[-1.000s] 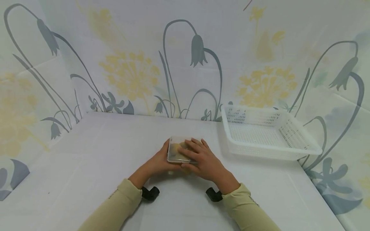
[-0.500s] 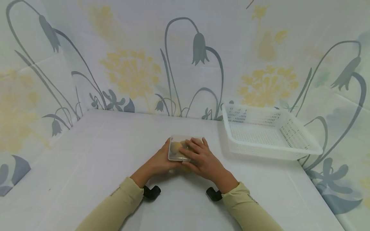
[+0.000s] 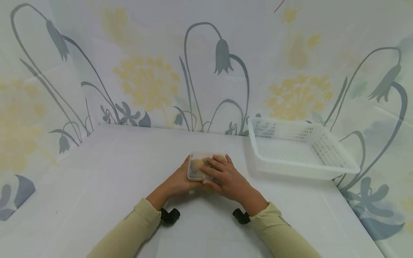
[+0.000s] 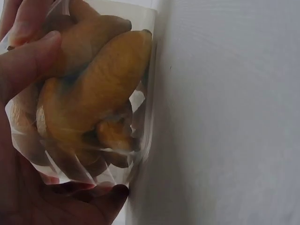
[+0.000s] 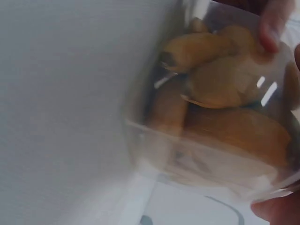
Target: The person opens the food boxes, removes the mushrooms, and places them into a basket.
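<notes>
The head view shows one clear box (image 3: 197, 168) near the middle of a white table (image 3: 122, 172), with a hand on each side. The left hand (image 3: 180, 181) is at the box's nine o'clock side, and its fingers are clamped round that side. The right hand (image 3: 227, 177) comes in from four o'clock. Its fingers are spread apart over the top, and they seem to grip the box by its edges too. I cannot tell if the box sits on the table or is held just above it.

The left wrist view shows what is inside: a pile of yellow-brown fruits (image 4: 98, 84) shaped like small bananas, some with dark tips. They lie on top of each other and fill a lot of the box.

The filling looks done to me, and a flat lid (image 3: 195, 175) seems to be on top. The pictures do not show if it is snapped tight, so that part may be left. Letting go is not yet done, as both hands have hold of the box.

At two o'clock, well apart from the box, is a white basket (image 3: 306, 171) with lots of little holes.
</notes>
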